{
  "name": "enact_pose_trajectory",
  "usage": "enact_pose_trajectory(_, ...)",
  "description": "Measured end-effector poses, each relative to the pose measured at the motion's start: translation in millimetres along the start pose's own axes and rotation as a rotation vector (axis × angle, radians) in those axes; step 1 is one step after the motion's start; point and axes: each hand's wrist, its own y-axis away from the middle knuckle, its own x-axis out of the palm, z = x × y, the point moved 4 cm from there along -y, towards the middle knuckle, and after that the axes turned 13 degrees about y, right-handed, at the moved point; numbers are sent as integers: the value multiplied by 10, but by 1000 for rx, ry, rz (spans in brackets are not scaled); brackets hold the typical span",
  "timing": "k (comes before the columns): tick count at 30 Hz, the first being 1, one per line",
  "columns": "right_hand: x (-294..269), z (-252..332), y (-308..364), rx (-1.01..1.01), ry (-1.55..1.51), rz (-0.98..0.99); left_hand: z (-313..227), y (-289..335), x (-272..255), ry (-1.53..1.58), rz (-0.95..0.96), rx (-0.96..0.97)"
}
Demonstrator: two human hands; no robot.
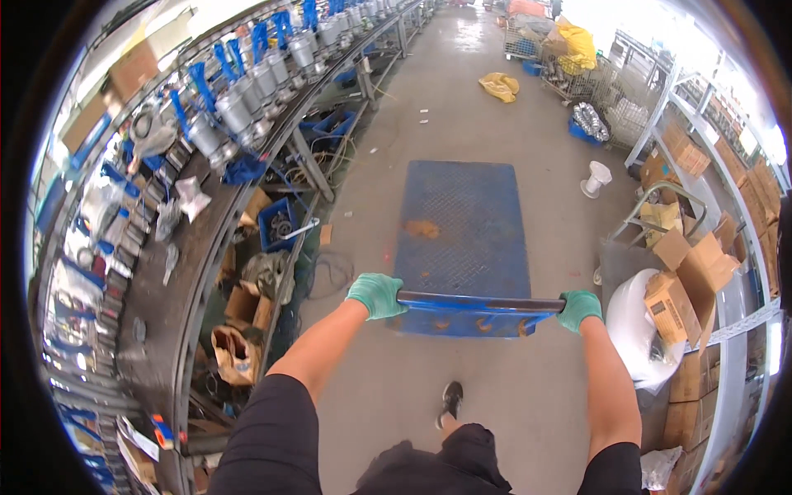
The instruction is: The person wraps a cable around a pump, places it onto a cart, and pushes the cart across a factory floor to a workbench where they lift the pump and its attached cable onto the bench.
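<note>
A blue platform cart [462, 219] with a worn, textured deck stands ahead of me on the floor. Its push handle [483, 303], a dark bar over a blue panel, runs across in front of my body. My left hand [377, 296], in a green glove, is wrapped round the bar's left end. At the right end my right hand [580, 309], gloved the same way, also grips the bar. A brownish patch [421, 228] marks the deck, which carries no load.
Along the left runs a long workbench [177, 272] with metal valve-like parts [239, 103] and blue bins [280, 223] beneath. On the right are shelving [672, 107], open cartons [685, 285], a white roll [643, 330] and a white spool [596, 179]. A yellow sack [499, 86] lies farther ahead.
</note>
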Motion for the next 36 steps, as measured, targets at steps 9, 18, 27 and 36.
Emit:
enact_pose_trajectory(9,-896,-376,-3287,58,31,-24,419,-2958,-1436,11,-39,66)
enact_pose_trajectory(18,-1971,-541,-6519,84,37,-68,1043,-5937,-2923,86,3,96)
enact_pose_trajectory(27,-2992,-711,-9886,79,91,-21,1714,-9061,-4262,89,-45,39)
enact_pose_trajectory(36,-4108,-860,-13270,66,91,-3,2355,-12179,-5832,69,-69,35)
